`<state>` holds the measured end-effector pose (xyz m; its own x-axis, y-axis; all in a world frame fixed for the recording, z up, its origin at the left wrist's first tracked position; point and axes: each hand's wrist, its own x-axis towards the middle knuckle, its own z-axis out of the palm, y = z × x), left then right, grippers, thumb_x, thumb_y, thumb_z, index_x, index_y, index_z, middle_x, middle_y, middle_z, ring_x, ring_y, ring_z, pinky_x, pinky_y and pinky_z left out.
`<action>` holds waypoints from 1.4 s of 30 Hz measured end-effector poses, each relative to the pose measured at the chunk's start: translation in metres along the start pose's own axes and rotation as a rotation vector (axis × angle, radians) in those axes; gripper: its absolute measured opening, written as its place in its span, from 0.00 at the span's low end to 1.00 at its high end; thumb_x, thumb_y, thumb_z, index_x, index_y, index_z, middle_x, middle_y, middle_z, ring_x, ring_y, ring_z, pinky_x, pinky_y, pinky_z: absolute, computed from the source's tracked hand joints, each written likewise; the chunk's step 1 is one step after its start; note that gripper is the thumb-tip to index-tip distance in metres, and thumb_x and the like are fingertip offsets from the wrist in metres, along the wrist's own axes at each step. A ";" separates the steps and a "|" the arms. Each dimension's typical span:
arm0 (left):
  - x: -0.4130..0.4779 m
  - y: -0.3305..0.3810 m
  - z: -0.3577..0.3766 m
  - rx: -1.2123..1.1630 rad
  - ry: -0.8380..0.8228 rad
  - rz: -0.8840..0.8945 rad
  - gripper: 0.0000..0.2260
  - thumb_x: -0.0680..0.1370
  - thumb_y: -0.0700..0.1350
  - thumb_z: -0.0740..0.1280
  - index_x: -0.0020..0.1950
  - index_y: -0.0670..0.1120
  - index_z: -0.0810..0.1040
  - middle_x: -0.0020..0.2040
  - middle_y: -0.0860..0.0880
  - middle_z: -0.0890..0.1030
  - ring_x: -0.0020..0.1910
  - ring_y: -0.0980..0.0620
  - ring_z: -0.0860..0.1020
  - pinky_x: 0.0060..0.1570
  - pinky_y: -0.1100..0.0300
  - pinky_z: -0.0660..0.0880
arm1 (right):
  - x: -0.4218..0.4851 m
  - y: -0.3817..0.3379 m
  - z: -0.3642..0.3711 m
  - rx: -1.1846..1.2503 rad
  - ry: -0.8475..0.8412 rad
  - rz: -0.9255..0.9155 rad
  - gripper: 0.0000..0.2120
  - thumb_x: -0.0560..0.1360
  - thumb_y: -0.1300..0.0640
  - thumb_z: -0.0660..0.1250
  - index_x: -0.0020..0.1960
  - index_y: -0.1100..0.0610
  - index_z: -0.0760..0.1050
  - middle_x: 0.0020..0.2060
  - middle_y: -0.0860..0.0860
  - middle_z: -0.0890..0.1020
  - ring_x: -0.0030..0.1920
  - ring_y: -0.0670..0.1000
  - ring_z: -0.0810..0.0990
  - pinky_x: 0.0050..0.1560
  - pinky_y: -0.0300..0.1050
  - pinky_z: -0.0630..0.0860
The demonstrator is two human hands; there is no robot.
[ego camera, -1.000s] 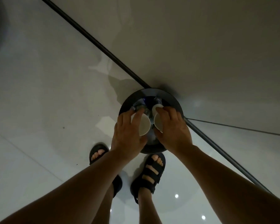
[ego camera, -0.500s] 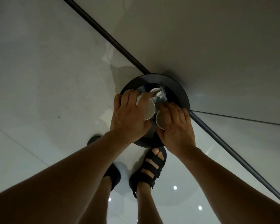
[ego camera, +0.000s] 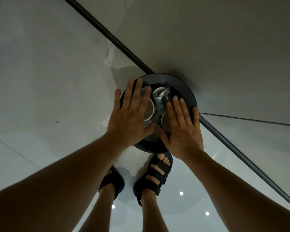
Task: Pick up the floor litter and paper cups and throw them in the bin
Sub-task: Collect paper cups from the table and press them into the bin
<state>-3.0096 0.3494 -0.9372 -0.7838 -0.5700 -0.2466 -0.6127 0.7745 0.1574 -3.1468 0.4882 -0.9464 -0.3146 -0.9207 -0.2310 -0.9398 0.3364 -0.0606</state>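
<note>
A round black bin (ego camera: 187,92) stands on the floor against the wall, seen from straight above. Inside it lie two white paper cups, one on the left (ego camera: 149,109) and one on the right (ego camera: 165,122), with a crumpled blue-printed cup (ego camera: 160,97) behind them. My left hand (ego camera: 129,114) hovers flat over the left cup, fingers spread, holding nothing. My right hand (ego camera: 182,126) is spread flat over the right cup, also holding nothing. Both palms hide part of the bin's opening.
The pale glossy floor (ego camera: 40,81) stretches to the left. A dark skirting strip (ego camera: 110,36) runs diagonally along the grey wall (ego camera: 224,39) behind the bin. My feet in black sandals (ego camera: 154,174) stand just in front of the bin.
Both hands have let go of the paper cups, which now lie in the bin. The fingers have opened and spread flat above the opening.
</note>
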 end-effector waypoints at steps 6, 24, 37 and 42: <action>0.001 -0.002 0.005 0.009 -0.001 0.017 0.45 0.71 0.71 0.52 0.79 0.46 0.46 0.78 0.39 0.45 0.77 0.39 0.43 0.72 0.39 0.46 | 0.001 0.001 0.001 0.016 -0.020 0.008 0.36 0.79 0.37 0.54 0.79 0.57 0.52 0.79 0.54 0.51 0.79 0.53 0.46 0.77 0.57 0.41; -0.073 0.014 -0.215 -0.079 -0.139 -0.057 0.43 0.73 0.70 0.53 0.79 0.46 0.45 0.79 0.42 0.49 0.77 0.39 0.45 0.71 0.39 0.52 | -0.080 -0.012 -0.201 0.286 -0.211 0.280 0.39 0.76 0.29 0.40 0.79 0.48 0.34 0.77 0.47 0.36 0.77 0.49 0.32 0.77 0.56 0.41; -0.152 0.055 -0.428 -0.042 -0.168 0.205 0.40 0.74 0.68 0.55 0.78 0.51 0.43 0.79 0.47 0.45 0.77 0.43 0.41 0.72 0.42 0.48 | -0.224 -0.082 -0.417 0.352 -0.202 0.636 0.40 0.72 0.27 0.38 0.78 0.46 0.33 0.77 0.48 0.33 0.75 0.51 0.28 0.76 0.58 0.37; -0.191 0.092 -0.472 0.002 -0.202 0.371 0.39 0.73 0.68 0.56 0.78 0.51 0.47 0.79 0.49 0.48 0.77 0.44 0.42 0.72 0.43 0.48 | -0.309 -0.115 -0.455 0.437 -0.132 0.855 0.39 0.75 0.28 0.43 0.79 0.46 0.35 0.78 0.48 0.37 0.77 0.51 0.32 0.77 0.57 0.39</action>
<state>-2.9642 0.3996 -0.4246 -0.9153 -0.1874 -0.3564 -0.2925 0.9177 0.2688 -3.0022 0.6436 -0.4266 -0.8265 -0.3100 -0.4699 -0.2595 0.9505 -0.1707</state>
